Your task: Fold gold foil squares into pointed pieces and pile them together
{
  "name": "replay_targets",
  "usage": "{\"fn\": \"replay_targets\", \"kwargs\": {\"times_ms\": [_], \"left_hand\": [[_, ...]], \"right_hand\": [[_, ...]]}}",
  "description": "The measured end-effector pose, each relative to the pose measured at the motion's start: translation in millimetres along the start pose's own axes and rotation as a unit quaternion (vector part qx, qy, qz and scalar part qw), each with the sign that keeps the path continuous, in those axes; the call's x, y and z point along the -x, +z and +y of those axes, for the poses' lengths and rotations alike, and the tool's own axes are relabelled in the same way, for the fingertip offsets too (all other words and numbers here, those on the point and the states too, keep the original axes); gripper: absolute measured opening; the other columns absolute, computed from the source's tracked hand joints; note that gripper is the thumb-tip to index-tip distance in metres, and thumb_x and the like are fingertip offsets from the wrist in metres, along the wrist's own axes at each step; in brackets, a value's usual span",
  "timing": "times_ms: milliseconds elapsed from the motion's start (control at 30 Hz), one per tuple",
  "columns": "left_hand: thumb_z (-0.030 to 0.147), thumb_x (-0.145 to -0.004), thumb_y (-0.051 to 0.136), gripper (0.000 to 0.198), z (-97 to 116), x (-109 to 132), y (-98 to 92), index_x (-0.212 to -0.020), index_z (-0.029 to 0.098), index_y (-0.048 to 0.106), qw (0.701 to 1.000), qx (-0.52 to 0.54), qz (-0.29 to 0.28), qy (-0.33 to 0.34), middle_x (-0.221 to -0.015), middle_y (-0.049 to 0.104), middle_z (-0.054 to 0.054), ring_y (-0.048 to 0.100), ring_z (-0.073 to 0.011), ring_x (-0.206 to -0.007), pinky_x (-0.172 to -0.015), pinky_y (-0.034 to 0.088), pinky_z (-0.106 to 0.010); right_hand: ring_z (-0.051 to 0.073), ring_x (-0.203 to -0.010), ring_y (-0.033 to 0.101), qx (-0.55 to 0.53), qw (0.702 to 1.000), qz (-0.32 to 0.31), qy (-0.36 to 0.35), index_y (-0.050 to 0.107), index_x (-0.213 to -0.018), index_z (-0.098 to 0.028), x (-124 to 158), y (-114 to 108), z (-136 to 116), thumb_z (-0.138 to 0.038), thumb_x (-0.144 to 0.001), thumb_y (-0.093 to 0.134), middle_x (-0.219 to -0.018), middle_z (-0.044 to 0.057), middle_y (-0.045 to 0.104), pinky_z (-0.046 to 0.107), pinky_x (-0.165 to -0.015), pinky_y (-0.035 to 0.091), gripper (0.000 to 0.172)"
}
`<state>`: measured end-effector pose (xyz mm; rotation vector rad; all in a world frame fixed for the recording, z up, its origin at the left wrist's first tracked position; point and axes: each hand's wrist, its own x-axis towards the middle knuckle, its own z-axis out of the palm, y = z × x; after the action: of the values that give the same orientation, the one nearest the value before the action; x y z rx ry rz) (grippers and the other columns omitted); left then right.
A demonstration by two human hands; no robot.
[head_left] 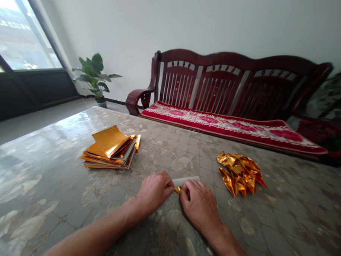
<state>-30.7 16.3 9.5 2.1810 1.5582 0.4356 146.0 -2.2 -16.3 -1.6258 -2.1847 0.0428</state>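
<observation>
My left hand [154, 191] and my right hand [198, 205] meet near the front of the table, pinching a small strip of folded paper [185, 182] between them. The strip is white on its upper face, with a gold foil tip showing below, next to my right thumb. To the left lies a loose stack of gold foil sheets [110, 150], its top sheet curling upward. To the right, a heap of folded gold foil pieces [238, 174] sits close to my right hand, not touching it.
The table has a glossy, patterned grey cover [164, 142]. Behind it stand a dark red wooden bench [225, 83] with a red floral cushion [215, 124] and a potted green plant [92, 75]. A large window [22, 33] is at the back left.
</observation>
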Motion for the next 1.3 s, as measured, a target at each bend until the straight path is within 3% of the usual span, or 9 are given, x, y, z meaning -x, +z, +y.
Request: {"fn": "replay_targets", "kwargs": {"times_ms": [467,1300], "left_hand": [[0.026,-0.087,0.055,0.020,1.6,-2.1,-0.4,-0.077,0.022,0.071,0.999,-0.047,0.000,0.008,-0.086,0.068,-0.003,0.065,-0.0170,-0.077,-0.062,0.037,-0.023],[0.034,-0.091,0.055,0.023,3.5,-4.0,1.6,-0.078,0.023,0.069,0.990,-0.133,0.014,0.042,-0.084,0.068,-0.001,0.064,-0.0176,-0.077,-0.069,0.038,-0.027]], "right_hand": [[0.019,-0.073,0.054,-0.010,1.000,0.005,0.009,0.050,-0.069,-0.022,-1.0,1.3,-0.4,-0.017,-0.085,0.054,-0.073,0.001,0.062,0.032,-0.065,0.028,0.017],[0.020,-0.075,0.055,-0.023,0.999,-0.010,0.020,0.051,-0.071,-0.022,-1.3,1.1,-0.2,-0.018,-0.088,0.053,-0.074,0.001,0.063,0.032,-0.068,0.030,0.018]]}}
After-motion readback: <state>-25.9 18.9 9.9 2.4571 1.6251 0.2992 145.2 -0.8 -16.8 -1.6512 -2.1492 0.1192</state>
